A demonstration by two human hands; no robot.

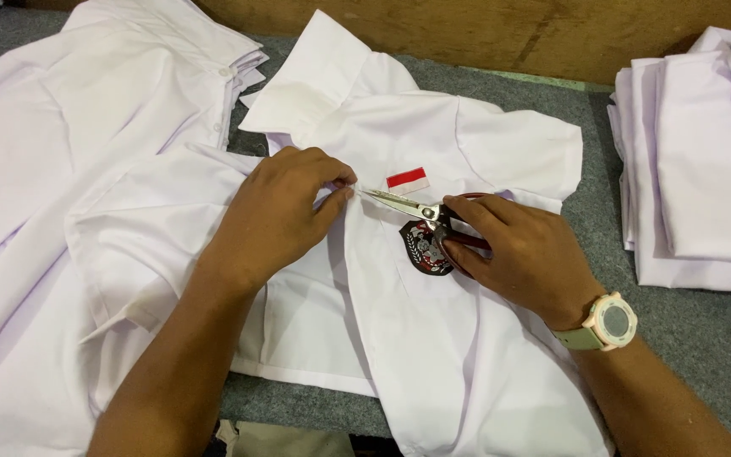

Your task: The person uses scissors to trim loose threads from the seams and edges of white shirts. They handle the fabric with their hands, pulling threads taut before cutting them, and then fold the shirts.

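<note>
A white short-sleeved shirt (433, 338) lies spread on the grey table, with a small red-and-white patch (407, 178) and a dark crest badge (424, 248) on its chest. My left hand (277, 211) pinches the shirt's front edge between thumb and fingers, near the collar. My right hand (522, 250) grips red-handled scissors (408, 203); their metal blades point left, tips almost touching my left fingertips. A pale watch sits on my right wrist (607, 323).
A pile of white shirts (78, 127) covers the left of the table. A folded stack of white shirts (704, 169) stands at the right. Grey felt table surface (704, 338) shows at the right and front. A wooden board (501, 34) runs along the back.
</note>
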